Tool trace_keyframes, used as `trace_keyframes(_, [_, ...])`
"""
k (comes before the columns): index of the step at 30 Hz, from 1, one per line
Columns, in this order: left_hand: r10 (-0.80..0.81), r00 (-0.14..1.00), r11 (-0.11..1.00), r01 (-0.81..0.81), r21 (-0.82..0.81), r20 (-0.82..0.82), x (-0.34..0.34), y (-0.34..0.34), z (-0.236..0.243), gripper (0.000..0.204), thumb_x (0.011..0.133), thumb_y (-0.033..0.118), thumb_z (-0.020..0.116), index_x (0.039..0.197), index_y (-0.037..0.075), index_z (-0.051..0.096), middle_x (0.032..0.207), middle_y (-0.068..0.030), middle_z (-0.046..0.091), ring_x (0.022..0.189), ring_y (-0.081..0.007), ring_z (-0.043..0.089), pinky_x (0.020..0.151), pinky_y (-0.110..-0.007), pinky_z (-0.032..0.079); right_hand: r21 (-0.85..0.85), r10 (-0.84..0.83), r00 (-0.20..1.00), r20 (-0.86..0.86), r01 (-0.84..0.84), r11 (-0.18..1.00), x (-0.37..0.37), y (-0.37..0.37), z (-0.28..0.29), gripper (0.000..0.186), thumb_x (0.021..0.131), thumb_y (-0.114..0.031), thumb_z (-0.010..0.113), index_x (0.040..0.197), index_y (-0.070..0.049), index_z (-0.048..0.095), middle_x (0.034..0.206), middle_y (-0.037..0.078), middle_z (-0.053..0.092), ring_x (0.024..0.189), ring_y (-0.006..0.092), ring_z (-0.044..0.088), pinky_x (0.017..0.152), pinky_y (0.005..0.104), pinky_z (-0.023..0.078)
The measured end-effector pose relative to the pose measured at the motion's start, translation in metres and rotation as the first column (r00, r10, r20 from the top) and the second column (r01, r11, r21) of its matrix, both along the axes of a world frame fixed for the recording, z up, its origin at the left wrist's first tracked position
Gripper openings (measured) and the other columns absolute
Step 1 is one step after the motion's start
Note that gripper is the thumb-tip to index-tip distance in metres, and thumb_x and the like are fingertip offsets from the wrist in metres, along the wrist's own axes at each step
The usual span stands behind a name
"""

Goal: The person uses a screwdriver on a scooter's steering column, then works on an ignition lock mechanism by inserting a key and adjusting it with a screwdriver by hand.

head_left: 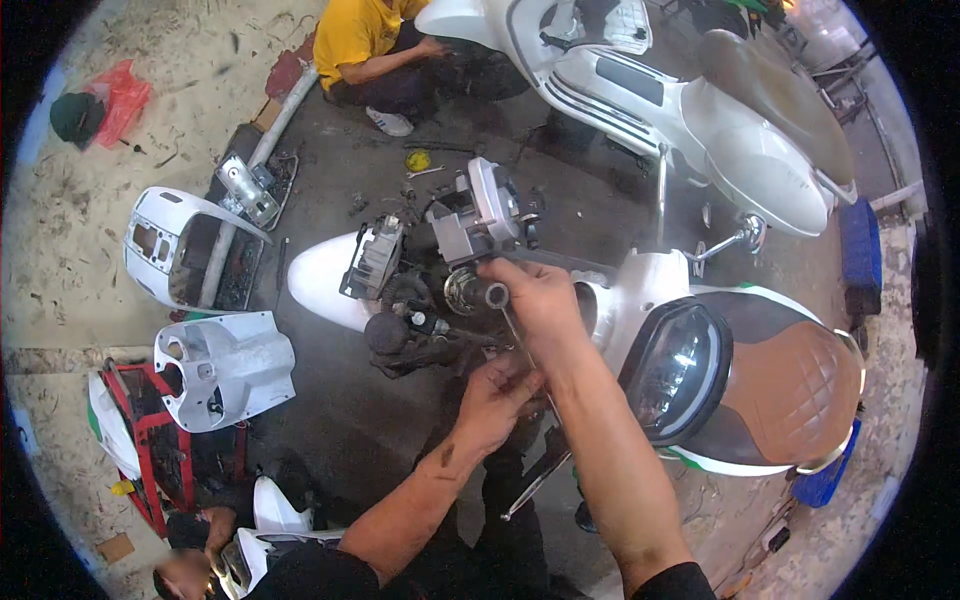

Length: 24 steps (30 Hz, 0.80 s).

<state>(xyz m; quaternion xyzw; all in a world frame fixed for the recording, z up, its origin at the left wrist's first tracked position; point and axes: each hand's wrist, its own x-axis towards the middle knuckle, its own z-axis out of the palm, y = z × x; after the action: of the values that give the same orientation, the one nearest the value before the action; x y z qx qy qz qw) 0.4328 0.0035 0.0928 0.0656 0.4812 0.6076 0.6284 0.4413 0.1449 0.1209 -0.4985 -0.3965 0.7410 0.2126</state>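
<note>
Forearms sit closest to the lens in the head view, both mine, reaching up from the lower edge. Right hand [540,305] is at the upright metal tube [497,294], thumb side by its rim, fingers curled; can't tell if it's actually clamped on anything. Left hand [492,395] is just below, thumb and fingertips pinched together on a thin metal rod [517,332] that slants up toward the tube. Tube stands mid-picture, open end facing me, with a ring-shaped collar [460,290] just left of it. Beyond the hands: a grey-and-white boxy unit [470,222]. Left of the tube: a white fender [325,280], dark parts between them. Right of my right forearm: a headlight with a dark rim [680,370], then a brown quilted seat [795,390]. Lever with a ball end [535,485] pokes out below the hands. Far left: two white body panels [240,375] on the floor side, one above the other, near a red metal frame [150,430]. Top: co-worker in a yellow shirt [355,45] crouches beside a white scooter [735,150]. Another person [185,575] is partly visible at lower left.
</note>
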Motion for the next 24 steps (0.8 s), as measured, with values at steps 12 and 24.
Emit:
trace_keyframes(12, [-0.173, 0.984, 0.985, 0.173, -0.023, -0.033, 0.000, -0.032, 0.067, 0.027, 0.086, 0.017, 0.067, 0.101, -0.001, 0.054, 0.086, -0.0108, 0.060, 0.078, -0.0225, 0.065, 0.072, -0.042, 0.060, 0.835, -0.753, 0.493, 0.436, 0.091, 0.543, 0.319, -0.003, 0.042, 0.021, 0.082, -0.014, 0.068, 0.093, 0.004, 0.068, 0.084, 0.014, 0.069, 0.075, 0.0187, 0.065, 0.069, 0.0302, 0.050])
trace_keyframes(24, [-0.197, 0.980, 0.979, 0.196, -0.049, -0.008, 0.031, -0.029, 0.079, 0.022, 0.086, 0.017, 0.067, 0.097, 0.002, 0.055, 0.081, -0.0094, 0.060, 0.072, -0.0204, 0.065, 0.065, -0.041, 0.061, 0.851, -0.818, 0.237, 0.525, -0.142, 0.505, 0.427, 0.018, -0.031, 0.029, 0.081, -0.024, 0.067, 0.099, -0.001, 0.068, 0.095, 0.020, 0.066, 0.088, 0.0359, 0.064, 0.079, 0.0413, 0.049])
